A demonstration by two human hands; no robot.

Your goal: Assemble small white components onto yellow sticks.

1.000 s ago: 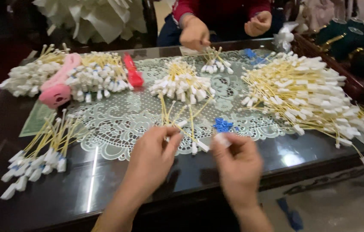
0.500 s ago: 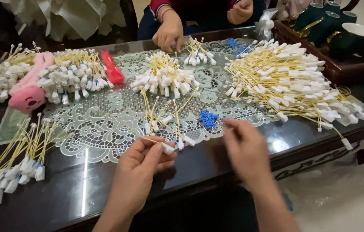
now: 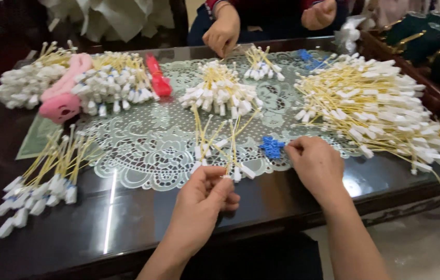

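Note:
My left hand [image 3: 202,199] pinches the white end of a yellow tag string [image 3: 226,176] at the near end of a small row of tag strings [image 3: 219,142] on the lace mat [image 3: 142,150]. My right hand [image 3: 316,163] rests on the table with its fingertips closed at a small pile of blue bits [image 3: 272,147]; what they hold is too small to see. A big loose heap of yellow tag strings [image 3: 381,111] lies right of that hand.
Another person's hands [image 3: 223,32] work at the far edge by a small bundle [image 3: 262,61]. Tag piles lie centre [image 3: 219,93], far left [image 3: 69,80] and near left [image 3: 43,176]. A pink object [image 3: 64,96], a red one [image 3: 157,80] and dark green cups [image 3: 427,39] stand around.
My right hand has moved left to the blue bits. My left hand has stayed at the near ends of the strings, still pinching one. The camera has tipped slightly.

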